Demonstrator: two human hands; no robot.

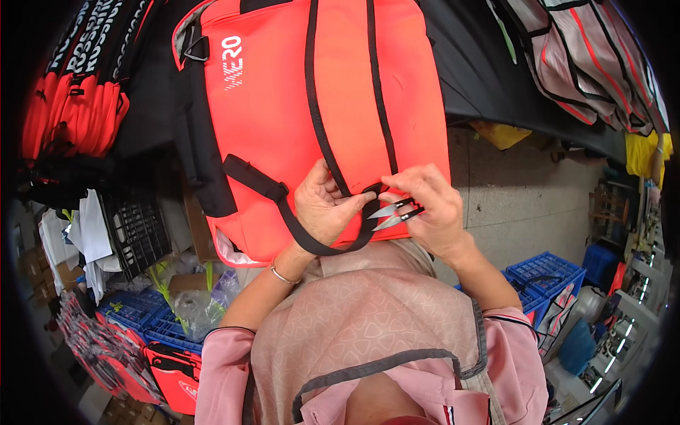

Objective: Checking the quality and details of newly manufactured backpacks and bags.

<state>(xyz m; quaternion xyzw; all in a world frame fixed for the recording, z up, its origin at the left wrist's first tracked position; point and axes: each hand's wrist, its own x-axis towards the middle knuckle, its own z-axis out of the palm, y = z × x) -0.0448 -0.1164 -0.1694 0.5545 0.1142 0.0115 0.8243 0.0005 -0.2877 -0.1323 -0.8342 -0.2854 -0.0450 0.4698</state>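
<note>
- Bag (269, 120): 12 o'clock, boxy, smooth orange-red fabric, blk edging (377, 78).
- Strap (329, 251): flat blk webbing, curved, approx 7 o'clock from fingertips.
- L hand (320, 211): part-closed, thumb + fingers pinching blk fabric (372, 189) at lower end of bag's long panel (347, 85).
- R hand (437, 212): curled round snips (406, 214), slim pointed metal blades twd 9 o'clock; fingertips nr same blk fabric.

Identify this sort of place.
Probably a bag-making workshop: a large red-orange fabric bag, silver-bladed black-handled snips in the right hand, and bunched red-and-black fabric pieces.
</note>
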